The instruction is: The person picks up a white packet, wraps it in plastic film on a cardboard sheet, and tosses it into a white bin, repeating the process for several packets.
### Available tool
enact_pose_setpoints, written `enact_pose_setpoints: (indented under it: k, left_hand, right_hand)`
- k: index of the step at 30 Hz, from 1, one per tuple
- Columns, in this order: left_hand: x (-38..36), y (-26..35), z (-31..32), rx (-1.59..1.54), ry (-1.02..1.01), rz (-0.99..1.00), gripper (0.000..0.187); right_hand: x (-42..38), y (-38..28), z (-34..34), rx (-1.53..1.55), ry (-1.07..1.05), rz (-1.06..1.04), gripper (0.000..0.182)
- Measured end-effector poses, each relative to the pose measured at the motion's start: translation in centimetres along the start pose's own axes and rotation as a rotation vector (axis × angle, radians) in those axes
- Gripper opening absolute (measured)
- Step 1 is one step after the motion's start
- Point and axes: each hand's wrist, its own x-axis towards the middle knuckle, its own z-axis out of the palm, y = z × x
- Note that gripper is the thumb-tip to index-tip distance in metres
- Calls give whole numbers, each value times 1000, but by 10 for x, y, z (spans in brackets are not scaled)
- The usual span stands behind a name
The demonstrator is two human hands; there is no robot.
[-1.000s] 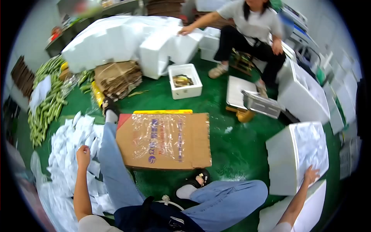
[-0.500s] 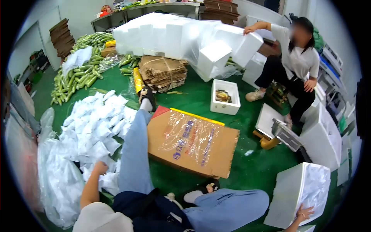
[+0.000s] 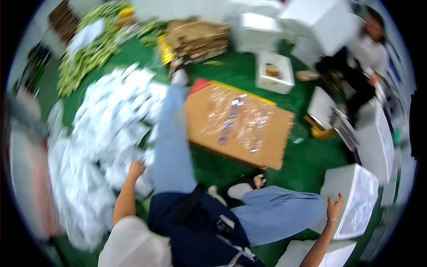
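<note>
My left hand (image 3: 137, 168) is closed beside a big heap of white packets (image 3: 106, 115) on the floor at left. Its fingers are curled and blurred, so whatever they hold, if anything, is hidden. At the lower right my right hand (image 3: 334, 207) is raised with fingers apart, holding nothing. It is in front of the side of a white foam box (image 3: 331, 187), whose opening is lined with clear plastic film (image 3: 359, 202). Between my legs and the far boxes lies a flat cardboard carton (image 3: 271, 147) partly covered in clear film.
A seated person (image 3: 371, 53) at the upper right touches a large foam box (image 3: 311, 20). Near them are a scale (image 3: 321, 107) and a small open foam box (image 3: 275, 82). Folded cardboard (image 3: 200, 38) and long green vegetables (image 3: 86, 58) are at the back.
My view has tilted down and swung left. My right hand has come out of the lined foam box opening and lifted. The seated person's large foam box has shifted towards them.
</note>
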Motion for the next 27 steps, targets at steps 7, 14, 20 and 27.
enact_pose_setpoints:
  k: [7, 14, 20, 27]
  left_hand:
    - [-33, 68, -98, -509, 254, -597, 50]
    - [13, 81, -81, -367, 152, -410, 87]
    - [66, 50, -1, -346, -230, -98, 57]
    - [38, 69, -27, -299, -248, 73, 54]
  right_hand:
    - [-4, -169, -72, 238, -188, -260, 24]
    - [-37, -307, -54, 397, -360, -398, 21]
    - [-88, -396, -46, 308, -403, -616, 20]
    - [-117, -387, 6, 459, -621, -640, 25]
